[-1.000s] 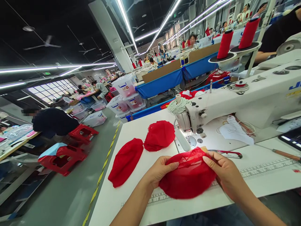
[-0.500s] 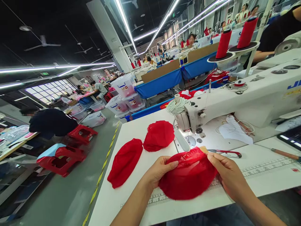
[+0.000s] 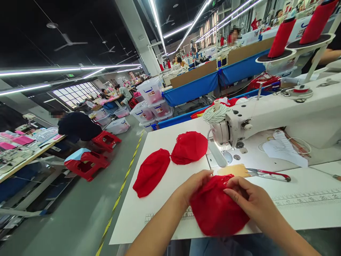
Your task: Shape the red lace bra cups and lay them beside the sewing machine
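Both hands, left (image 3: 194, 183) and right (image 3: 249, 199), pinched the upper edge of a red lace piece (image 3: 217, 209) lying on the tabletop (image 3: 165, 199) at 6 o'clock of the sewing machine (image 3: 279, 113). The step appeared to be aligning its edges; the next move would call for feeding it toward the needle at 12 o'clock. The piece looked rounded, sheer and limp.

fabric piece (image 3: 217, 209) on table (image 3: 165, 202), before sewing machine (image 3: 279, 110)

Sheer red mesh cloth (image 3: 217, 209) with lace edge lies on smooth white table (image 3: 165, 199).
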`<move>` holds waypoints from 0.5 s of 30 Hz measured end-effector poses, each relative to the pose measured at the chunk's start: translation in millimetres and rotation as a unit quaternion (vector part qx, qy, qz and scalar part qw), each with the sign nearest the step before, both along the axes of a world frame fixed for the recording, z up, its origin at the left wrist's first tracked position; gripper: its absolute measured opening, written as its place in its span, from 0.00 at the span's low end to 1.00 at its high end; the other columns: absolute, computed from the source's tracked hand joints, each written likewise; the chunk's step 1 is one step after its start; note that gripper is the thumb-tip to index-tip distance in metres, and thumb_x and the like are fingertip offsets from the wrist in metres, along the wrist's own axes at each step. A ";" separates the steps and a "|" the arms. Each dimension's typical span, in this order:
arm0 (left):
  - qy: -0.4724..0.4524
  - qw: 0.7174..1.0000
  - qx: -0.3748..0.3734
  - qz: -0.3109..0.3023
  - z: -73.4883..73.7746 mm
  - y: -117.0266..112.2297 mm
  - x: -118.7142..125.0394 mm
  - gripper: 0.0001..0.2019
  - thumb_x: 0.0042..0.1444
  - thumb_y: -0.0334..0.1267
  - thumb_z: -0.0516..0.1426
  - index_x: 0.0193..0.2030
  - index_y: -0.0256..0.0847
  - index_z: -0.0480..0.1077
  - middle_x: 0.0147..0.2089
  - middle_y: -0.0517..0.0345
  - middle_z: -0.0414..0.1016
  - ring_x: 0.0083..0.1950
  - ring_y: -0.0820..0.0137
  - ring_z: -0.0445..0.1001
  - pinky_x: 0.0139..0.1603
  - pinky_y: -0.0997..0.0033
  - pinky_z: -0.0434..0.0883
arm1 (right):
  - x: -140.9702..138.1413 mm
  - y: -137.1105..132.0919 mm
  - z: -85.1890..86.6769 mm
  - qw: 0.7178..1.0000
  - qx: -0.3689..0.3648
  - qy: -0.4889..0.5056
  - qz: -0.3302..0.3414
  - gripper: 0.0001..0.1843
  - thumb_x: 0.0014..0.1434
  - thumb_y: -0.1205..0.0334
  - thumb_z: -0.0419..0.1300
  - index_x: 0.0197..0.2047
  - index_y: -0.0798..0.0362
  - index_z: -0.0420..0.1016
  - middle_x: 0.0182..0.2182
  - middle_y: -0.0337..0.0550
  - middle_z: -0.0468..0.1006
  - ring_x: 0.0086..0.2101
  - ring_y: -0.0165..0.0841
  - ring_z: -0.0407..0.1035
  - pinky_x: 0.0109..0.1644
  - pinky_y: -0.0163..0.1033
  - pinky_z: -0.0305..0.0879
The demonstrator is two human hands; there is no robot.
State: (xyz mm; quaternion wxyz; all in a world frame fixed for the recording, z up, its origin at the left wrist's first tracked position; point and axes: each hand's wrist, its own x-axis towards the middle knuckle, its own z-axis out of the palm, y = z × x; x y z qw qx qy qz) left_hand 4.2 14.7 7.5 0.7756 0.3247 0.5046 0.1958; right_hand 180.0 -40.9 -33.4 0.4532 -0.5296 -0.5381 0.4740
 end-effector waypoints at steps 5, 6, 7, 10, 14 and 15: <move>-0.098 0.995 0.001 -0.015 -9.2 -5.4 -9.9 0.31 0.34 0.63 0.68 0.33 0.33 0.78 0.32 0.50 0.79 0.32 0.70 0.73 0.36 0.75 0.67 | 13.7 6.2 -12.8 0.999 0.026 -0.017 -0.033 0.20 0.58 0.40 0.55 0.26 0.47 0.69 0.21 0.36 0.70 0.24 0.34 0.62 0.30 0.38 0.56; -0.083 0.996 0.016 -0.023 -8.9 -7.8 -9.8 0.28 0.31 0.55 0.72 0.34 0.34 0.78 0.33 0.52 0.79 0.33 0.70 0.74 0.39 0.74 0.68 | 15.5 6.9 -16.5 0.999 0.024 -0.015 -0.041 0.21 0.58 0.38 0.55 0.26 0.47 0.68 0.20 0.36 0.69 0.23 0.34 0.62 0.29 0.38 0.56; -0.067 0.997 0.030 -0.027 -8.0 -9.9 -8.9 0.26 0.29 0.48 0.75 0.35 0.35 0.78 0.33 0.53 0.79 0.34 0.71 0.74 0.41 0.74 0.68 | 16.8 7.5 -19.8 0.999 0.013 -0.006 -0.052 0.23 0.58 0.37 0.55 0.26 0.47 0.68 0.19 0.35 0.68 0.22 0.33 0.61 0.28 0.38 0.55; -0.050 0.997 0.045 0.020 -4.2 -12.4 -3.3 0.20 0.32 0.40 0.75 0.33 0.34 0.78 0.32 0.54 0.79 0.34 0.72 0.74 0.40 0.75 0.68 | 18.3 8.1 -25.1 0.996 -0.039 0.055 -0.052 0.24 0.55 0.33 0.56 0.29 0.48 0.69 0.16 0.33 0.65 0.18 0.30 0.56 0.24 0.37 0.51; -0.058 0.995 0.050 0.057 -2.3 -7.3 4.1 0.21 0.32 0.39 0.75 0.33 0.33 0.77 0.32 0.54 0.79 0.33 0.73 0.74 0.39 0.77 0.67 | 19.5 7.7 -24.4 0.990 -0.078 0.112 -0.031 0.26 0.49 0.34 0.62 0.34 0.49 0.72 0.22 0.35 0.70 0.21 0.30 0.57 0.26 0.36 0.53; -0.057 0.996 0.051 0.053 -2.9 -5.3 5.0 0.21 0.32 0.40 0.75 0.34 0.33 0.77 0.32 0.53 0.79 0.33 0.73 0.74 0.39 0.76 0.68 | 20.5 7.6 -23.7 0.992 -0.072 0.100 -0.029 0.26 0.48 0.34 0.62 0.33 0.49 0.73 0.22 0.35 0.70 0.22 0.30 0.57 0.26 0.36 0.53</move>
